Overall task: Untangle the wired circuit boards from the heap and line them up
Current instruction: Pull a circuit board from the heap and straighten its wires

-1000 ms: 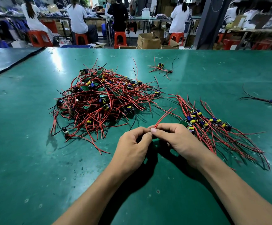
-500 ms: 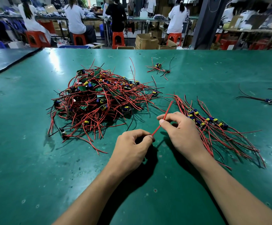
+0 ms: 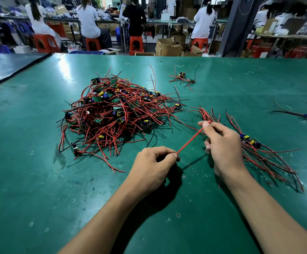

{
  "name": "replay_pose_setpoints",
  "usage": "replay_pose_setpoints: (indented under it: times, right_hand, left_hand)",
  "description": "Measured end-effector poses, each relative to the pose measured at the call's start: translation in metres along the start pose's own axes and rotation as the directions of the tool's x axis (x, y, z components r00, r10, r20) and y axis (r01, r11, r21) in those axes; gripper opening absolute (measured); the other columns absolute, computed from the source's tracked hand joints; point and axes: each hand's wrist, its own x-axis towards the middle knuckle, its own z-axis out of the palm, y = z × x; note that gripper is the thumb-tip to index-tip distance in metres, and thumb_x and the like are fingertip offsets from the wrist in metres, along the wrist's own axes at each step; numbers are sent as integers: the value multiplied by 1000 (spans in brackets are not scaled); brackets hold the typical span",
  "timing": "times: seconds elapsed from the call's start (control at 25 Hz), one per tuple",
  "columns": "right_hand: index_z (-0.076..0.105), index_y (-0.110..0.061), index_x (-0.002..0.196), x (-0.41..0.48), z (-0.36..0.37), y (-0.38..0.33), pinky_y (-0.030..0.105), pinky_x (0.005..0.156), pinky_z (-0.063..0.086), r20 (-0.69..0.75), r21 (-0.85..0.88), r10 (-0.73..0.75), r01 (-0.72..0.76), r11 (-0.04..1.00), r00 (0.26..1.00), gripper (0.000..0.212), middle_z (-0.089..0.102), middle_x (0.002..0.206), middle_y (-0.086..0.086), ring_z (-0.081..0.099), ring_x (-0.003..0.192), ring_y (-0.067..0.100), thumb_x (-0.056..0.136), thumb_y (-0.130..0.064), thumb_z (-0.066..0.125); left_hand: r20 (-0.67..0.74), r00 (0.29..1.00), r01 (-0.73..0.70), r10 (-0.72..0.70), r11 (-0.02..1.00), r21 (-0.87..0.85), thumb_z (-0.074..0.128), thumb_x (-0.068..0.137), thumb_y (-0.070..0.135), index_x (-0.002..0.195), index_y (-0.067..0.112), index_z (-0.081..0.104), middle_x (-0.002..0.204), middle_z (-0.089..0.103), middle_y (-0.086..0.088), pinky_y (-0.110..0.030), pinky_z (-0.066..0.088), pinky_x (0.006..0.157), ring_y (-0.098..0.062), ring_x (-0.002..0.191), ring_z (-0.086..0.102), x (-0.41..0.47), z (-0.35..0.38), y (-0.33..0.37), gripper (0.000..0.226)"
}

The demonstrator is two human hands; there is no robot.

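Note:
A heap of small green circuit boards with red and black wires (image 3: 116, 114) lies at the table's middle left. To its right, a row of lined-up boards (image 3: 249, 140) fans its wires toward me. A pair of red wires (image 3: 190, 141) is stretched taut between my hands. My left hand (image 3: 154, 165) pinches the near end. My right hand (image 3: 222, 143) pinches the far end, just left of the row. A small green board (image 3: 204, 138) peeks out under my right hand's fingers.
A small loose wired board (image 3: 182, 77) lies beyond the heap, another (image 3: 306, 116) at the far right. The green table (image 3: 39, 180) meets a second table at the left. People sit on red stools (image 3: 136, 44) at benches behind.
My right hand has slid away from the left along the red wires, up and to the right toward the row. The wires are now pulled straight between both hands.

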Motion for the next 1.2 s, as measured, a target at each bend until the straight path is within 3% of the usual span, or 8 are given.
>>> replay_pose_setpoints:
  times: [0.12,0.2,0.28,0.4,0.56,0.68,1.04,1.2]
  right_hand:
    - [74,-16,84,-2,2,-5,19,37,26,59,218,107,-117,969,992,24,50,73,-4,33,40,6,101,-23,57]
    - [72,-13,92,-3,2,-7,18,36,27,105,255,151,-173,951,983,27,49,78,-3,36,40,5,100,-34,58]
    - [71,-12,97,-5,3,-7,19,36,28,130,226,169,-195,954,977,29,51,80,-3,38,42,5,97,-40,61]
    - [69,-9,96,-11,7,-4,19,37,29,158,152,174,-198,968,972,32,54,73,-8,39,43,7,95,-40,65]
    - [72,-25,83,-20,11,-6,20,38,31,220,103,126,-151,983,967,20,55,66,-13,40,44,8,94,-41,67]
    - [72,-31,92,-25,12,-5,23,40,35,267,-9,61,-61,998,962,15,61,76,-9,44,47,10,91,-45,69]
    - [71,-29,107,-37,19,-5,23,59,47,360,-185,-8,80,979,933,37,65,85,-8,53,62,6,77,-48,79]
    - [72,-23,113,-44,24,-3,16,79,49,350,-356,-138,268,895,927,37,71,100,-9,62,82,-3,79,-28,83]
  left_hand:
    - [2,1000,25,-24,998,-66,62,91,20,80,17,74,57,62,4,-21,42,52,-12,49,52,-1,-2,-1,16]
    - [-9,997,74,-80,956,-285,61,94,18,85,11,71,68,69,-3,-24,47,53,-17,54,59,0,-4,2,16]
    - [19,985,153,-170,825,-544,57,97,28,94,6,66,81,73,-14,-26,55,52,-21,59,67,4,-7,8,24]
    - [98,964,243,-246,676,-695,39,98,52,115,2,60,101,73,-21,-31,59,62,-26,72,72,8,-13,13,56]
    - [165,958,279,-234,636,-720,21,95,66,124,3,56,111,71,-21,-33,59,69,-28,84,72,9,-18,12,77]
    - [173,960,278,-222,653,-704,17,92,71,126,5,56,111,72,-18,-36,58,77,-29,92,71,10,-20,11,84]
    - [216,965,256,-148,707,-659,14,87,77,140,16,50,123,68,-11,-42,42,105,-24,117,63,11,-15,4,88]
    - [313,946,283,-83,685,-672,24,82,77,142,23,48,133,63,-7,-32,48,98,-18,118,63,4,-10,10,84]
